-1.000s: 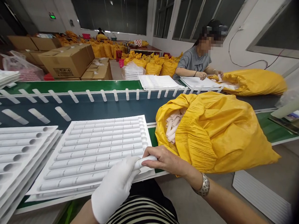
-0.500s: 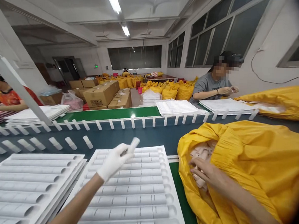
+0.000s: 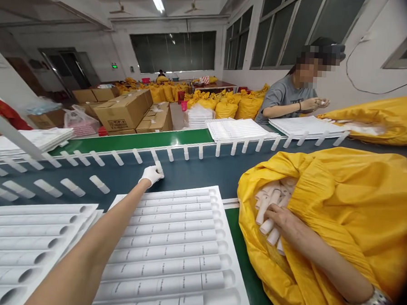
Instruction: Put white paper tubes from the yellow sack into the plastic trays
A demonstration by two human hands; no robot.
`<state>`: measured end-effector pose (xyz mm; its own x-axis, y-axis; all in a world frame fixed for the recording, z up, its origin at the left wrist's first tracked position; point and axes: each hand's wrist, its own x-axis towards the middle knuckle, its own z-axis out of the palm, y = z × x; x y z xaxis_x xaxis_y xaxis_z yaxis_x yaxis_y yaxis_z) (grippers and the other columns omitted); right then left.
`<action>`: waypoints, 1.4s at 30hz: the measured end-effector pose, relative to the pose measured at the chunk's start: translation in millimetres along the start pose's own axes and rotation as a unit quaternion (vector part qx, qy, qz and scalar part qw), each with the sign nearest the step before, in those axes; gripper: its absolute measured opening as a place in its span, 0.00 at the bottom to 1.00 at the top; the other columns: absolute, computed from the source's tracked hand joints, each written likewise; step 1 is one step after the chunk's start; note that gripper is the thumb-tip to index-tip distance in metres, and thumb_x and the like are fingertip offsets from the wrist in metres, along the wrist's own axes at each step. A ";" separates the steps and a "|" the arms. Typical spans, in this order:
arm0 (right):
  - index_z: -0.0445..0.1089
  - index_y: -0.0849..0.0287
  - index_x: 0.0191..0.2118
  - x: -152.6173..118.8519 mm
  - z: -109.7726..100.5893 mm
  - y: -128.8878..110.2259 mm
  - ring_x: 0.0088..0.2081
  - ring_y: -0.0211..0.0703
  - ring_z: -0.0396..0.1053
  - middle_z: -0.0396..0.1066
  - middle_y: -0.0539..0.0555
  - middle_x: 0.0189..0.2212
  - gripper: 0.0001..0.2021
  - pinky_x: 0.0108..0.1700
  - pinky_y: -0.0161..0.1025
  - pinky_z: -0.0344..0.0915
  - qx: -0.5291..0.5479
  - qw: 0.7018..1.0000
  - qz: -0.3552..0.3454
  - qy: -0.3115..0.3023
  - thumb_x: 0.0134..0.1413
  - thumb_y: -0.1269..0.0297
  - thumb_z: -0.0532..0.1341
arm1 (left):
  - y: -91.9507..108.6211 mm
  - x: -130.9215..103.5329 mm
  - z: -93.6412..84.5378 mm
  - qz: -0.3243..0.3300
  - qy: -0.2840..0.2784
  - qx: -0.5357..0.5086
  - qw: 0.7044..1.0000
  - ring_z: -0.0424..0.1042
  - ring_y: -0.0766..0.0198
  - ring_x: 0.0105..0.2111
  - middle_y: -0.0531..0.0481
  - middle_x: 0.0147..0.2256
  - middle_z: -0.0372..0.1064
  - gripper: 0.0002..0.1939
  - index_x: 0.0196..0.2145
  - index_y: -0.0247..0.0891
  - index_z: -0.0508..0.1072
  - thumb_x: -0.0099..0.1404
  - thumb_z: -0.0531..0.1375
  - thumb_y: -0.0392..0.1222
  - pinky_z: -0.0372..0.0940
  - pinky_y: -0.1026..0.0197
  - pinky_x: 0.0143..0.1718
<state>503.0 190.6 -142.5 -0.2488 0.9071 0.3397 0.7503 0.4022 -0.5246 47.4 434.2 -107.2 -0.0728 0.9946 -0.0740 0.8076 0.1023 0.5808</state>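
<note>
My left hand (image 3: 151, 176), in a white glove, reaches out over the dark conveyor belt (image 3: 188, 174). A short white plastic tube (image 3: 159, 168) is pinched upright in its fingers. My bare right hand (image 3: 282, 220) is in the mouth of a yellow sack (image 3: 351, 201) full of similar white tubes (image 3: 273, 238). Its fingers are curled onto one of those tubes, and the fingertips are partly hidden. Between my arms lies a white ridged tray (image 3: 171, 242), its grooves filled with rows of printed white tubes.
More loaded trays (image 3: 21, 243) are stacked at the left. Spaced tubes (image 3: 99, 184) lie in two rows on the belt. Across it, a person in grey (image 3: 284, 97) works beside trays (image 3: 307, 126) and another yellow sack (image 3: 396, 119). Cardboard boxes (image 3: 123, 112) stand beyond.
My left hand has moved forward and left from above the tray to the belt, carrying the tube. My right hand has shifted slightly, its fingers curling among the tubes. The view has turned a little.
</note>
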 end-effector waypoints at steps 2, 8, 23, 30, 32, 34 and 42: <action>0.70 0.57 0.31 2.0 -2.3 -5.3 0.32 0.51 0.68 0.69 0.60 0.31 0.11 0.37 0.48 0.65 -0.025 0.999 0.011 -0.026 0.60 0.75 0.55 | -0.2 -6.7 -8.9 0.014 0.024 0.022 0.999 0.76 0.60 0.40 0.46 0.44 0.74 0.14 0.48 0.33 0.73 0.71 0.61 0.45 0.74 0.54 0.41; 0.66 0.57 0.46 8.9 -8.1 -24.5 0.39 0.50 0.71 0.71 0.56 0.38 0.09 0.42 0.45 0.68 -0.002 0.999 0.032 -0.008 0.61 0.72 0.55 | 24.8 -62.3 -9.0 0.134 0.111 0.086 0.981 0.71 0.53 0.51 0.40 0.52 0.71 0.14 0.52 0.33 0.72 0.71 0.57 0.41 0.66 0.48 0.54; 0.66 0.55 0.55 6.4 -16.1 -84.8 0.52 0.49 0.67 0.68 0.57 0.48 0.12 0.57 0.48 0.65 0.082 0.994 -0.041 0.063 0.70 0.64 0.55 | 112.6 -106.1 66.8 0.293 -0.126 0.127 0.939 0.74 0.47 0.38 0.41 0.35 0.76 0.14 0.31 0.39 0.77 0.66 0.56 0.48 0.65 0.51 0.44; 0.68 0.55 0.53 9.2 -14.2 -90.1 0.50 0.49 0.71 0.72 0.57 0.47 0.11 0.53 0.48 0.70 0.130 0.984 -0.055 0.108 0.68 0.60 0.59 | 133.4 -197.6 35.6 0.312 -0.319 -0.096 0.890 0.70 0.61 0.36 0.50 0.38 0.71 0.21 0.47 0.42 0.72 0.74 0.46 0.58 0.67 0.61 0.38; 0.69 0.56 0.49 8.5 -12.0 -91.6 0.48 0.49 0.72 0.73 0.57 0.44 0.09 0.51 0.47 0.71 0.136 0.981 -0.081 0.117 0.67 0.59 0.61 | 134.2 -214.1 28.3 0.298 -0.365 -0.161 0.867 0.67 0.62 0.34 0.50 0.35 0.68 0.20 0.44 0.41 0.72 0.73 0.49 0.57 0.66 0.61 0.37; 0.71 0.56 0.47 7.0 -10.5 -92.7 0.48 0.50 0.73 0.74 0.57 0.43 0.08 0.51 0.47 0.71 0.137 0.979 -0.103 0.114 0.67 0.60 0.61 | 132.8 -223.7 25.2 0.291 -0.374 -0.189 0.860 0.66 0.62 0.33 0.48 0.36 0.68 0.19 0.45 0.41 0.73 0.72 0.52 0.57 0.66 0.61 0.36; 0.73 0.57 0.47 -0.6 -16.6 -105.4 0.47 0.49 0.74 0.76 0.59 0.42 0.08 0.49 0.46 0.74 0.123 0.974 -0.164 0.096 0.67 0.61 0.63 | 117.0 -243.4 40.8 0.178 -0.438 -0.355 0.806 0.53 0.68 0.25 0.55 0.26 0.54 0.18 0.32 0.38 0.68 0.70 0.57 0.56 0.60 0.62 0.30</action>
<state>434.2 145.6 -74.4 -0.3135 0.6942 0.6480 0.4737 0.7057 -0.5268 183.5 203.5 -54.3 0.7828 0.6005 -0.1634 0.1243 0.1064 0.9865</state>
